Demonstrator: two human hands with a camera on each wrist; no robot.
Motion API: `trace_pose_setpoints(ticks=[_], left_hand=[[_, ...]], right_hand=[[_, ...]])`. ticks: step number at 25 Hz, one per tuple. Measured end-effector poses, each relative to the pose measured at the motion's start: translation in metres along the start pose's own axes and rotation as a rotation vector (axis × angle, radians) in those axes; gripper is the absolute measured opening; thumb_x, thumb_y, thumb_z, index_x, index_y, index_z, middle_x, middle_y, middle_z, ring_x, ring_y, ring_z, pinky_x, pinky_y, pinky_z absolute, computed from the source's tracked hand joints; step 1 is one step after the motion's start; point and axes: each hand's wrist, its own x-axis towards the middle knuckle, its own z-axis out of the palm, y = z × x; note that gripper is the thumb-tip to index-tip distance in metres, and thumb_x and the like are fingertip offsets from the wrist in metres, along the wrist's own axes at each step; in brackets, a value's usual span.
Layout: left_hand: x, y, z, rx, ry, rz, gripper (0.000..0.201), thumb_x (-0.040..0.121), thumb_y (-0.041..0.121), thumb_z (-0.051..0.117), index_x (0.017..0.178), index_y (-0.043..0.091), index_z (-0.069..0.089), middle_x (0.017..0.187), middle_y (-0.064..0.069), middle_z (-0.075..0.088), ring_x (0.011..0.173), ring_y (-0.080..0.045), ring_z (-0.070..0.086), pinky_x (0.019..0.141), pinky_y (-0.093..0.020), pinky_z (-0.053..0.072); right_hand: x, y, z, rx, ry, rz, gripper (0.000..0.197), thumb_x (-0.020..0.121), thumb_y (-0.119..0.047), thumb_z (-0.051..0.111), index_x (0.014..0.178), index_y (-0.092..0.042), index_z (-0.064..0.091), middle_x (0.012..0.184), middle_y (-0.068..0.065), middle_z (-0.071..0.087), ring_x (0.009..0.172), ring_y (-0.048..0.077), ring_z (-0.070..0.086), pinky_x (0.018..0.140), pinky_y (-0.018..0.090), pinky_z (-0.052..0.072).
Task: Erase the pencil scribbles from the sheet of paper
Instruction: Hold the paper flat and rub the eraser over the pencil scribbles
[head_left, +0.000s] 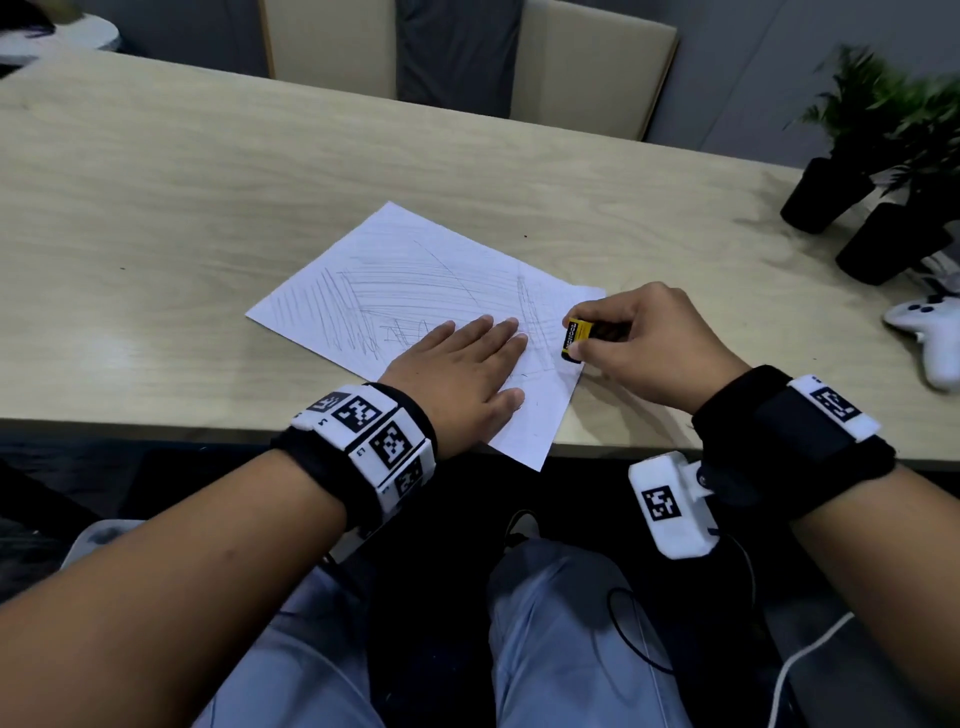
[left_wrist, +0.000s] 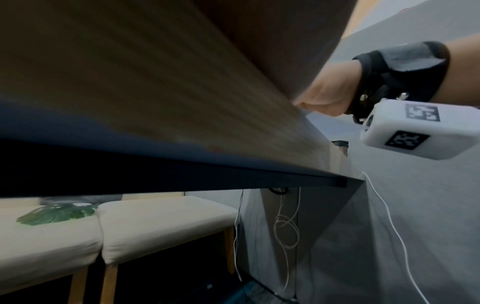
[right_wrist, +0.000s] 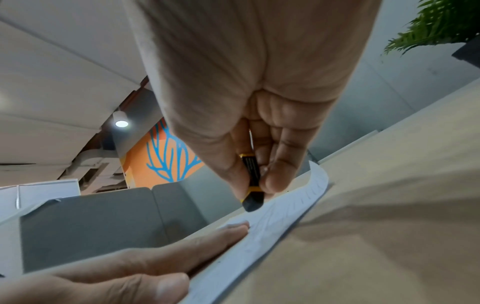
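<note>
L hand (head_left: 457, 374) flat, fingers together on paper (head_left: 415, 270) | R hand (head_left: 644, 348) pinches eraser (head_left: 575, 339) | risk: hard rub near unpinned edge cd crease/tear sheet

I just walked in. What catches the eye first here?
A scribbled sheet of paper lies at the table's near edge, pinned flat by the left hand. The right hand pinches a yellow-and-black eraser at the sheet's right edge.
</note>
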Motion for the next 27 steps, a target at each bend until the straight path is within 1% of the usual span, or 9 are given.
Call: trace_pose_setpoints(ticks=[4,6,9,12,14,17,20,22,27], left_hand=[[-0.004,-0.007,-0.015,0.003,-0.079,0.034,0.059,0.105,0.043,0.024,0.157,0.031,0.0,0.163,0.014,-0.01,0.149,-0.008,-0.01,0.119,-0.033,-0.006],[-0.006,-0.008,-0.019,0.039,-0.064,0.02,0.056,0.105,0.038,0.025,0.157,0.031,0.004,0.164,0.013,-0.006,0.15,-0.01,-0.006,0.12,-0.034,-0.004],[-0.011,-0.002,-0.017,0.04,0.012,-0.037,0.056,0.105,0.037,0.025,0.157,0.023,0.008,0.165,0.007,0.002,0.151,-0.013,0.0,0.121,-0.034,0.001],[-0.017,0.006,-0.006,-0.024,0.013,-0.055,0.059,0.105,0.039,0.021,0.158,0.019,0.003,0.165,0.004,-0.004,0.15,-0.012,-0.005,0.121,-0.032,-0.002],[-0.02,0.004,0.002,-0.031,0.036,-0.049,0.059,0.104,0.041,0.018,0.157,0.021,0.0,0.164,0.006,-0.008,0.15,-0.011,-0.009,0.12,-0.031,-0.006],[-0.021,0.001,0.005,-0.013,0.065,-0.041,0.059,0.104,0.043,0.015,0.157,0.023,-0.002,0.164,0.007,-0.009,0.15,-0.01,-0.011,0.119,-0.03,-0.007],[-0.021,0.001,0.006,0.005,0.062,-0.039,0.06,0.104,0.043,0.015,0.157,0.023,-0.002,0.164,0.007,-0.009,0.15,-0.01,-0.011,0.12,-0.03,-0.007],[-0.021,0.001,0.006,0.009,0.06,-0.038,0.06,0.104,0.043,0.014,0.157,0.022,-0.002,0.164,0.006,-0.009,0.15,-0.011,-0.01,0.12,-0.031,-0.006],[-0.02,0.001,0.008,0.004,0.068,-0.037,0.06,0.104,0.044,0.014,0.157,0.023,-0.002,0.164,0.007,-0.01,0.15,-0.01,-0.011,0.12,-0.031,-0.006]], right_hand=[[0.005,-0.001,0.008,-0.047,-0.022,0.001,0.014,0.077,-0.01,0.069,0.089,-0.009,0.074,0.082,0.012,0.072,0.08,0.023,0.066,0.077,0.033,0.054],[0.002,0.001,0.016,-0.08,-0.041,-0.009,0.013,0.075,-0.011,0.065,0.083,-0.002,0.07,0.077,0.018,0.068,0.067,0.024,0.059,0.065,0.031,0.05],[-0.009,0.0,0.024,-0.089,-0.044,-0.015,0.012,0.073,-0.012,0.064,0.076,-0.001,0.066,0.068,0.018,0.061,0.057,0.011,0.041,0.056,0.025,0.034],[-0.017,-0.004,0.027,-0.081,0.024,-0.018,0.009,0.073,-0.012,0.064,0.074,-0.004,0.066,0.062,0.015,0.06,0.055,0.017,0.043,0.054,0.028,0.038],[-0.022,-0.01,0.031,-0.002,0.051,-0.035,0.007,0.074,-0.011,0.066,0.079,-0.008,0.071,0.064,0.012,0.064,0.06,0.022,0.054,0.061,0.03,0.045],[-0.03,-0.016,0.038,0.043,-0.053,-0.096,0.004,0.076,-0.012,0.066,0.078,-0.01,0.07,0.063,0.009,0.064,0.063,0.021,0.056,0.064,0.031,0.047],[-0.022,-0.008,0.035,0.004,0.031,-0.031,0.012,0.076,-0.012,0.067,0.086,-0.007,0.072,0.069,0.009,0.069,0.068,0.02,0.063,0.068,0.033,0.052],[-0.022,-0.008,0.033,0.011,0.087,-0.011,0.016,0.076,-0.011,0.067,0.09,-0.005,0.072,0.075,0.013,0.071,0.074,0.024,0.064,0.073,0.036,0.051],[-0.034,-0.016,0.04,0.007,0.003,-0.063,0.012,0.076,-0.012,0.068,0.086,-0.006,0.072,0.07,0.011,0.07,0.069,0.022,0.063,0.071,0.034,0.049]])
